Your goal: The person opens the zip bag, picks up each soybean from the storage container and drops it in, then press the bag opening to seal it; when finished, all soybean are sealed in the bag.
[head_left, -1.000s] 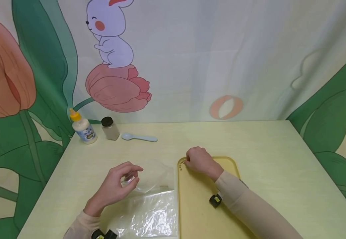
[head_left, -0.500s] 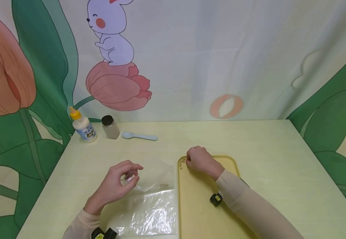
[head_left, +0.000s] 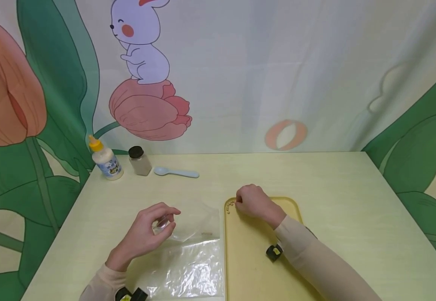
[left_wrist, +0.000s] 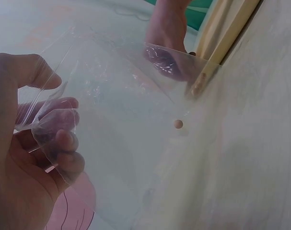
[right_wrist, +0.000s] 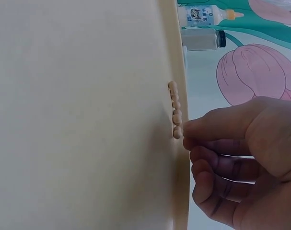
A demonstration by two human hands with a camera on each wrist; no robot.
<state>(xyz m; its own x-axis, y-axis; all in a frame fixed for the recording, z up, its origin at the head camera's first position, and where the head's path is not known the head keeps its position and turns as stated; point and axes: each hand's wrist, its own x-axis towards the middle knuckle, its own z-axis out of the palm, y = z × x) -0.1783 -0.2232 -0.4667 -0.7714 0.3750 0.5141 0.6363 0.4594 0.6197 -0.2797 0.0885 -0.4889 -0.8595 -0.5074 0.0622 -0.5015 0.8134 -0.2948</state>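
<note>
My left hand (head_left: 144, 232) holds a clear plastic bag (head_left: 191, 267), its fingers curled round the film at the bag's upper part. A small round beige ball (left_wrist: 178, 124) shows through the film in the left wrist view. Over the far left corner of the yellow tray (head_left: 248, 267) is my right hand (head_left: 253, 202), thumb and fingertips together. Several small beige balls (right_wrist: 175, 103) sit in a row along the tray's rim in the right wrist view. My right fingertips pinch at the end ball (right_wrist: 177, 132) of that row.
A bottle with a yellow nozzle (head_left: 108, 164), a black-lidded jar (head_left: 140, 164) and a pale blue spoon (head_left: 176, 172) stand or lie at the back left of the table (head_left: 353, 217). Behind the table hangs a printed curtain (head_left: 221, 83).
My right hand has shifted very slightly to the right at the tray's corner. The left hand and the bag have stayed in place.
</note>
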